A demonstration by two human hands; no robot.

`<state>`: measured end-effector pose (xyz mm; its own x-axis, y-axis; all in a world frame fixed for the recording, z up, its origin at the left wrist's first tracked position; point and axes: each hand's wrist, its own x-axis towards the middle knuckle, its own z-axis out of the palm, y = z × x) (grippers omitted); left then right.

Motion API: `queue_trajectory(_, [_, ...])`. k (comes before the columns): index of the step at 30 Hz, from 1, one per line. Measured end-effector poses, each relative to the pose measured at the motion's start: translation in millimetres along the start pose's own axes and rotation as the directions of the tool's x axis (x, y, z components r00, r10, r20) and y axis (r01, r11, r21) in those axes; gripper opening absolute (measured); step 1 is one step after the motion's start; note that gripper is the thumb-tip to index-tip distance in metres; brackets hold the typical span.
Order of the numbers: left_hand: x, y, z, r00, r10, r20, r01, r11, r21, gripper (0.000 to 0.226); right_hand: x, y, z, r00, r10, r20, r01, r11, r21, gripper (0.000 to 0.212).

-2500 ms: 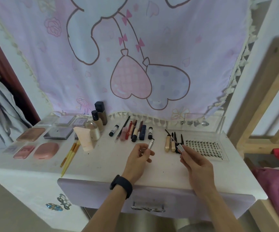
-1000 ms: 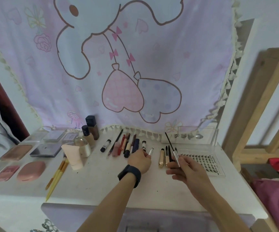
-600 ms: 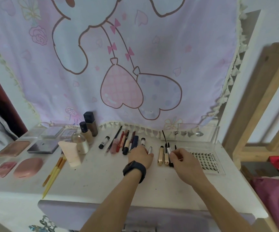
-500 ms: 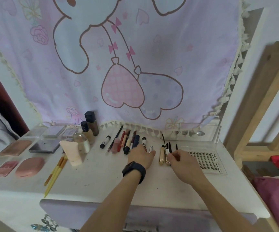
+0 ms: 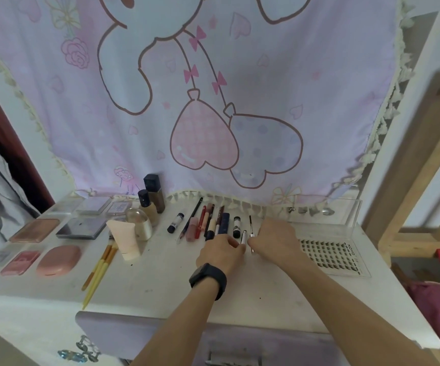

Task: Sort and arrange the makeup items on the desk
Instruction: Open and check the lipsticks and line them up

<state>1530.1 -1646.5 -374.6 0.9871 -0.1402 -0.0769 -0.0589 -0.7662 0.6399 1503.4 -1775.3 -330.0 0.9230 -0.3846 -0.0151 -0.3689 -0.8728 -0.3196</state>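
Observation:
On the white desk [image 5: 161,281] a row of pencils, lip tubes and small liners [image 5: 208,223] lies side by side at the back centre. My left hand [image 5: 221,252], with a black watch on its wrist, pinches the lower end of a small silver tube [image 5: 244,235] at the right end of that row. Just right of it lies a thin brush-tipped wand [image 5: 250,223]. My right hand [image 5: 277,241] is knuckles-up beside the wand, thumb against its silver handle. That hand hides the items beneath it.
Palettes [image 5: 81,227] and pink compacts [image 5: 58,260] fill the left side, with foundation bottles [image 5: 155,196], a cream tube [image 5: 124,239] and yellow brushes [image 5: 97,273]. A lash tray [image 5: 329,252] and clear box [image 5: 345,207] sit at the right. A wooden frame [image 5: 424,167] borders the desk.
Both hands have gone from mid-air near me to the back row. The silver tube and the wand are now down on the desk, and my right hand has shifted left over the gold tubes.

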Motion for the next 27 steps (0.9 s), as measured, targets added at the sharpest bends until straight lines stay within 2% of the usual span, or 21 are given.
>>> queue_trajectory(9, [6.8, -3.8, 1.2, 1.000, 0.020, 0.015, -0.020, 1.000, 0.002, 0.022, 8.4, -5.3, 8.3, 0.999, -0.032, 0.031, 0.035, 0.994, -0.105, 0.033])
queue_trajectory(13, [9.3, -4.0, 0.8, 0.999, 0.045, 0.029, -0.046, 0.999, 0.017, 0.019, 0.2, 4.6, -2.4, 0.999, -0.041, 0.025, 0.042, 0.999, -0.027, 0.032])
queue_trajectory(16, [6.3, -2.4, 3.4, 0.993, 0.118, 0.014, -0.118, 0.993, 0.022, 0.032, -21.6, 31.6, -9.0, 0.995, -0.004, -0.098, 0.017, 0.991, 0.132, 0.033])
queue_trajectory(19, [1.0, -1.6, 7.0, 0.971, 0.240, 0.012, -0.241, 0.970, 0.022, 0.043, -56.3, 66.6, 2.0, 0.966, 0.002, -0.260, 0.065, 0.966, 0.250, 0.017])
queue_trajectory(20, [-0.2, -2.2, 8.4, 0.963, 0.268, 0.032, -0.270, 0.962, 0.036, 0.045, -67.7, 78.0, 10.7, 0.949, -0.012, -0.316, 0.094, 0.965, 0.246, 0.013])
queue_trajectory(22, [-1.1, -4.4, 10.7, 0.950, 0.306, 0.065, -0.310, 0.947, 0.086, 0.045, -87.0, 97.1, 31.5, 0.919, -0.010, -0.394, 0.099, 0.974, 0.206, 0.022])
queue_trajectory(25, [0.1, -5.5, 14.0, 0.930, 0.362, 0.068, -0.369, 0.917, 0.155, 0.039, -99.1, 109.6, 50.4, 0.889, -0.025, -0.457, 0.065, 0.995, 0.073, 0.038])
queue_trajectory(27, [0.7, -4.4, 16.3, 0.917, 0.393, 0.061, -0.398, 0.899, 0.182, 0.038, -99.5, 110.2, 51.6, 0.881, 0.008, -0.473, 0.043, 0.994, 0.096, 0.042])
